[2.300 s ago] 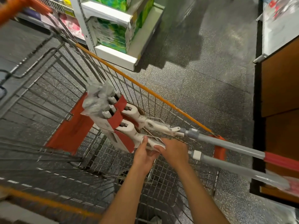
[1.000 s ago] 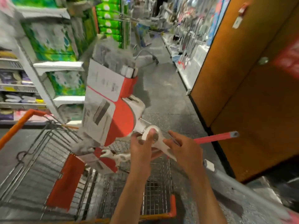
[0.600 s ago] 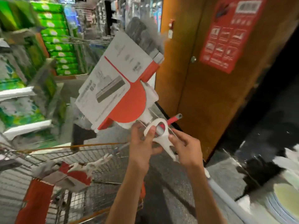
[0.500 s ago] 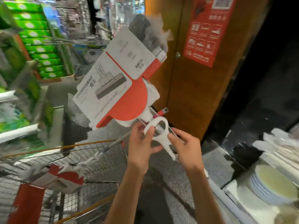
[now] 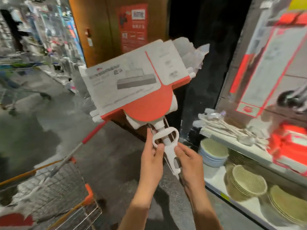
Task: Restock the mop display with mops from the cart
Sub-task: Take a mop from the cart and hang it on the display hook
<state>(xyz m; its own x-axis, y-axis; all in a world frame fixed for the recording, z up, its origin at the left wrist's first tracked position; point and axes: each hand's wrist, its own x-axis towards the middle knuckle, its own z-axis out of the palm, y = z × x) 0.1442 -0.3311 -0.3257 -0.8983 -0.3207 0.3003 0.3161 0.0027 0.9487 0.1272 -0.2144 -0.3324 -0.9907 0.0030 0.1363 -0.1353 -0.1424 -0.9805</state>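
A mop (image 5: 137, 90) with a white and red card sleeve over its head is held up in front of me, head tilted up and to the right. My left hand (image 5: 152, 156) grips its white plastic lever just below the head. My right hand (image 5: 189, 161) holds the lower part of the same white handle piece. A second mop (image 5: 78, 146) lies in the orange wire cart (image 5: 66, 193) at lower left, its grey and red pole sticking up out of the basket toward the centre.
Shelves on the right carry stacked plates (image 5: 214, 153), woven mats (image 5: 249, 180) and red boxes (image 5: 292, 143). An orange-brown door with a red poster (image 5: 132, 25) stands behind the mop. Another cart (image 5: 20, 77) is far left in the aisle.
Both hands lifted one mop out of the cart and swung it up and to the right. The view turned from the aisle toward the right-hand shelves. The other mop stayed in the cart.
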